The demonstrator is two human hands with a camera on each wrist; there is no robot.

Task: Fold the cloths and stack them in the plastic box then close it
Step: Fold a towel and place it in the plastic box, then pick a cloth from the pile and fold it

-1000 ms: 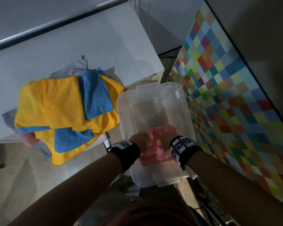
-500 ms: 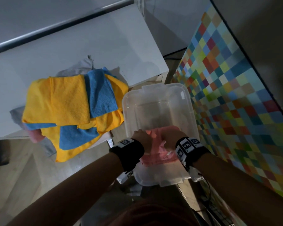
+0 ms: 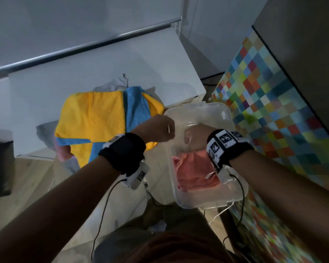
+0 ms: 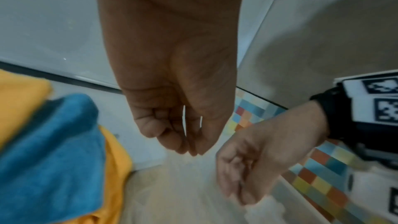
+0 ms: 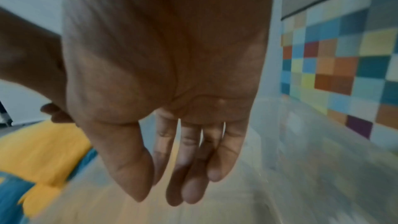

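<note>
A clear plastic box (image 3: 224,111) stands open in the head view, right of centre. A folded pink cloth (image 3: 194,171) lies in its near end. My left hand (image 3: 156,128) hovers over the box's left rim, fingers loosely curled (image 4: 172,135) and holding nothing. My right hand (image 3: 196,135) is above the box's middle, just beyond the pink cloth, fingers nearly straight (image 5: 189,168) and empty. A heap of yellow cloths (image 3: 89,118) and blue cloths (image 3: 135,109) lies on the white table (image 3: 84,73) to the left of the box.
A surface with a multicoloured checker pattern (image 3: 273,111) runs along the right side of the box. Grey and white cloths (image 3: 114,84) stick out from behind the heap. A metal rail (image 3: 84,48) crosses the back. A dark object (image 3: 0,164) stands at the far left.
Both hands have let go of the pink cloth and lifted off it. The left hand moved up and left toward the heap; the right hand moved farther along the box.
</note>
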